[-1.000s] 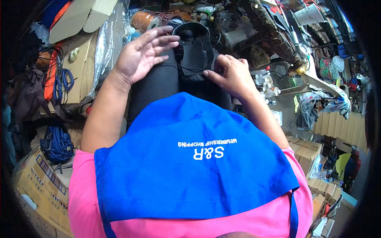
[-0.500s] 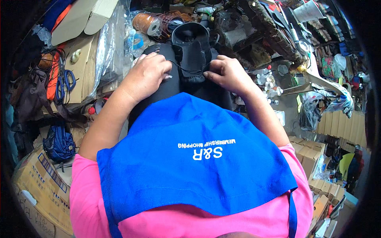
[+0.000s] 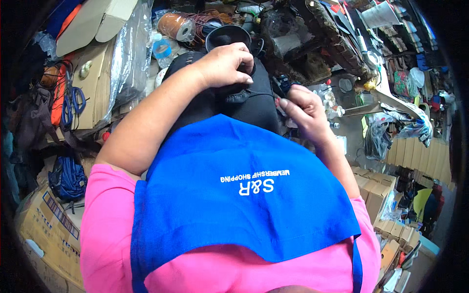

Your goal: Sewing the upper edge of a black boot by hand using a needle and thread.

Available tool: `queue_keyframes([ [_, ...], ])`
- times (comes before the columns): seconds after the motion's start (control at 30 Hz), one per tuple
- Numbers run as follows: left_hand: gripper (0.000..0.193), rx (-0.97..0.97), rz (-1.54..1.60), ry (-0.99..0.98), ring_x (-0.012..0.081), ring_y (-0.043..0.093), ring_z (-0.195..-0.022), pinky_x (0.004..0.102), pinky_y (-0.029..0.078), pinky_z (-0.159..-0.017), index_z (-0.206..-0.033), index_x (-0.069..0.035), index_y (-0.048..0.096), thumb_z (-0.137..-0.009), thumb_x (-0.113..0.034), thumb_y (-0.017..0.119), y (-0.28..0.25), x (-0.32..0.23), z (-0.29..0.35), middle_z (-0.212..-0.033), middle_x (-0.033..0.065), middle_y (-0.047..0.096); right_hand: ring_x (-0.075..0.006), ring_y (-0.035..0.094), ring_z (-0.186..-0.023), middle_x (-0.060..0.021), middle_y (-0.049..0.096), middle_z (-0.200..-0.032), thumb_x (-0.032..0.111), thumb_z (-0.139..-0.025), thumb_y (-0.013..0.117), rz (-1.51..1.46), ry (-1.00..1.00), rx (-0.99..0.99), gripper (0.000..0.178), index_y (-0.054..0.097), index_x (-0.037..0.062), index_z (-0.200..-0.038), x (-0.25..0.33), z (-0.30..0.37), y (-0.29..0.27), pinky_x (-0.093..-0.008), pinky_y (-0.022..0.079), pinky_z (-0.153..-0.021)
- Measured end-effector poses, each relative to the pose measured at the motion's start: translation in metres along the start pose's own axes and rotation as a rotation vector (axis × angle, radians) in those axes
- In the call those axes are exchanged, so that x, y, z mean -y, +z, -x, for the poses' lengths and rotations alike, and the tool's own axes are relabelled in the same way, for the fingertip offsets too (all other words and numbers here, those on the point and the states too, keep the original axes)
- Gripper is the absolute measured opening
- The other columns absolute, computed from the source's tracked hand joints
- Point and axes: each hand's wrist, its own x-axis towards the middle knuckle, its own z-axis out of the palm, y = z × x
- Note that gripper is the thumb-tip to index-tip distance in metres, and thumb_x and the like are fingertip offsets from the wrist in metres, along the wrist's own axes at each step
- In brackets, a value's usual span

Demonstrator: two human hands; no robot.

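Observation:
A black shoe (image 3: 236,98) with a gathered toe lies across my lap, mostly covered by my left hand (image 3: 225,66). That hand is closed over the shoe, its thumb and fingers curled on the upper. A thin dark thread (image 3: 261,93) stretches from the shoe to the right. At its end my right hand (image 3: 307,110) is closed in a pinch, out beside my right thigh. Something small and reddish shows at those fingertips, too small to make out. Just beyond the shoe is a round black bowl (image 3: 227,34).
Blue-handled scissors (image 3: 77,101) hang by cardboard sheets (image 3: 95,80) on the left. An orange thread spool (image 3: 174,26) and a blue-banded clear bottle (image 3: 161,50) lie ahead. Small bottles (image 3: 333,105) stand at right, near stacked cardboard boxes (image 3: 373,190).
My left hand has moved right and forward onto the shoe. My right hand has gone outward to the right and slightly nearer me, drawing the thread out with it.

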Motion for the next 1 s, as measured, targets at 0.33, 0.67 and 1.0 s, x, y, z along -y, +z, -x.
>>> queue_keyframes([
  [0.33, 0.019, 0.274, 0.224, 0.031, 0.0208, 0.06, -0.091, 0.0324, 0.048, -0.081, -0.094, -0.009, 0.073, -0.076, -0.013, 0.07, -0.011, 0.023, -0.017, -0.091, 0.0078, 0.061, -0.0277, 0.058, -0.071, -0.011, 0.055, -0.078, 0.009, -0.076, 0.068, 0.296, 0.052, 0.003, 0.026, 0.072, 0.0147, -0.101, -0.012, -0.027, 0.019, -0.0371, 0.047, -0.063],
  [0.67, 0.023, 0.301, 0.29, 0.02, 0.0211, 0.064, -0.09, 0.0317, 0.049, -0.083, -0.099, -0.005, 0.072, -0.076, -0.006, 0.066, -0.013, 0.023, -0.013, -0.091, 0.0101, 0.067, -0.0309, 0.061, -0.076, -0.0133, 0.059, -0.079, 0.009, -0.07, 0.066, 0.413, 0.069, 0.077, 0.026, 0.072, 0.0106, -0.095, 0.002, -0.038, 0.019, -0.0391, 0.05, -0.067],
  [1.0, 0.022, 0.289, 0.259, 0.026, 0.0195, 0.06, -0.089, 0.0308, 0.047, -0.083, -0.097, -0.007, 0.073, -0.075, -0.008, 0.067, -0.012, 0.025, -0.014, -0.087, 0.0074, 0.062, -0.0253, 0.063, -0.079, -0.0103, 0.06, -0.081, 0.006, -0.072, 0.069, 0.204, 0.155, 0.116, 0.021, 0.072, 0.0089, -0.093, -0.017, -0.049, 0.016, -0.034, 0.05, -0.072],
])
